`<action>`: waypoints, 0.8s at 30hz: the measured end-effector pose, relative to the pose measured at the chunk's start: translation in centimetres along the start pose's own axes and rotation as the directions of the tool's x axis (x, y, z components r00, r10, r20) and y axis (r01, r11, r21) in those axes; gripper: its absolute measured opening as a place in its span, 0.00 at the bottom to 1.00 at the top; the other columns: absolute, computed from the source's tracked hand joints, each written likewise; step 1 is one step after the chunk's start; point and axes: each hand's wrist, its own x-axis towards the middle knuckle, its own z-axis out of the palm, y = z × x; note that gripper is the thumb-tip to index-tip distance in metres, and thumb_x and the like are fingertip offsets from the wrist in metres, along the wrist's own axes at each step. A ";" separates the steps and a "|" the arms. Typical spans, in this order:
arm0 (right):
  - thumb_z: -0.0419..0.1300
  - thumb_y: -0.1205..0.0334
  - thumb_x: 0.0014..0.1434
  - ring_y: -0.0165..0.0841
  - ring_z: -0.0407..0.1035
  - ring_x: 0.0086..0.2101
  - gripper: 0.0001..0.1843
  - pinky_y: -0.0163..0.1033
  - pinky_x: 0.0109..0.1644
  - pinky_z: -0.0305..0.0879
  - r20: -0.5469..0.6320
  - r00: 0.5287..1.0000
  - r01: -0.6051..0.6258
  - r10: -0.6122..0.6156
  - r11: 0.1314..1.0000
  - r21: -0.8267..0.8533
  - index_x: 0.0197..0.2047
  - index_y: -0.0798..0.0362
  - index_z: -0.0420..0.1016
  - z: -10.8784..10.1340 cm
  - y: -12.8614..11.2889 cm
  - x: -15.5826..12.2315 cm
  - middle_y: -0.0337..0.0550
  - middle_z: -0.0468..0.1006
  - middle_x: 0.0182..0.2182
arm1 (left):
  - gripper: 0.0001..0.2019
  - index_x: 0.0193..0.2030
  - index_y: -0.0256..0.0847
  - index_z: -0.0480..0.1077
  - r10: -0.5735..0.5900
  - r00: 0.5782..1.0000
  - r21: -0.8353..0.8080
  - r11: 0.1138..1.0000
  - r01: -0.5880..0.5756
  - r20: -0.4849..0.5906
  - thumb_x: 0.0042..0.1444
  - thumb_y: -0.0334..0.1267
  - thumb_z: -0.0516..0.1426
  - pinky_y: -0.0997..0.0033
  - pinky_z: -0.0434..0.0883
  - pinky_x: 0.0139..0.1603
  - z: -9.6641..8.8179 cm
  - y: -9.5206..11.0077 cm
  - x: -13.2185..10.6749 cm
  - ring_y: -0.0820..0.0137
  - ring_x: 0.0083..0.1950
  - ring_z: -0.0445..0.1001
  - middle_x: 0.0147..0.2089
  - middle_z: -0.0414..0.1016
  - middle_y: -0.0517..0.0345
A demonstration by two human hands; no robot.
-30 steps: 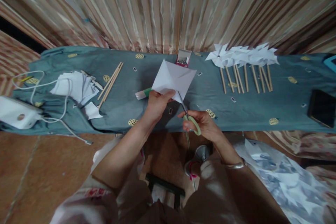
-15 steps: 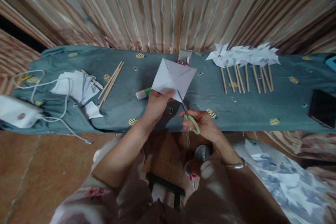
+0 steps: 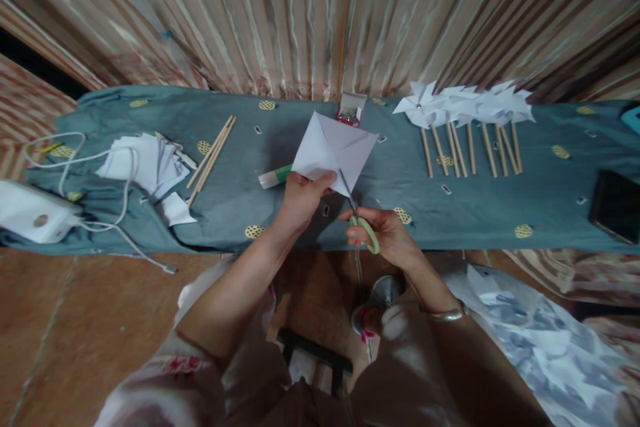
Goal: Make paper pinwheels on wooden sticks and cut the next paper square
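My left hand [image 3: 303, 201] pinches the near left edge of a white paper square [image 3: 334, 147], thumb on top, and holds it above the table. Crease lines run across the sheet toward its middle. My right hand [image 3: 383, 230] grips a pair of scissors [image 3: 367, 233] with pale green handles. Their blades lie at the near corner of the paper and point toward its centre. Under the left side of the sheet lies a green glue stick with a clear cap [image 3: 273, 177]. Just behind the paper stands a small open box of metal pins [image 3: 350, 111].
Finished paper pinwheels [image 3: 465, 107] on wooden sticks lie at right, near a black phone [image 3: 616, 205]. At left are loose sticks [image 3: 213, 153], stacked paper squares [image 3: 145, 163] and a white power bank [image 3: 37, 212] with a cable. A plastic bag of pinwheels [image 3: 545, 333] sits below right.
The paper and my left hand have shifted slightly to the right. The scissors remain at the sheet's near corner, with their handles almost where they were.
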 end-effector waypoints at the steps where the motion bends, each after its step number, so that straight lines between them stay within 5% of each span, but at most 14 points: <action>1: 0.78 0.48 0.33 0.25 0.68 0.21 0.25 0.31 0.25 0.67 0.003 1.000 0.004 -0.004 1.000 -0.004 0.33 0.53 0.81 0.0 0.0 0.0 0.33 0.74 0.19 | 0.08 0.28 0.37 0.74 0.000 1.000 0.001 1.000 0.000 -0.003 0.40 0.36 0.66 0.70 0.72 0.33 0.0 0.0 0.0 0.68 0.31 0.75 0.30 0.78 0.55; 24: 0.77 0.50 0.35 0.25 0.67 0.20 0.23 0.31 0.25 0.67 -0.018 0.998 0.052 -0.052 0.999 -0.012 0.33 0.53 0.79 0.1 -0.1 0.2 0.34 0.75 0.19 | 0.10 0.26 0.37 0.71 -0.020 0.999 0.067 0.998 0.018 0.035 0.39 0.38 0.65 0.71 0.71 0.31 0.2 -0.2 -0.3 0.71 0.28 0.71 0.28 0.75 0.58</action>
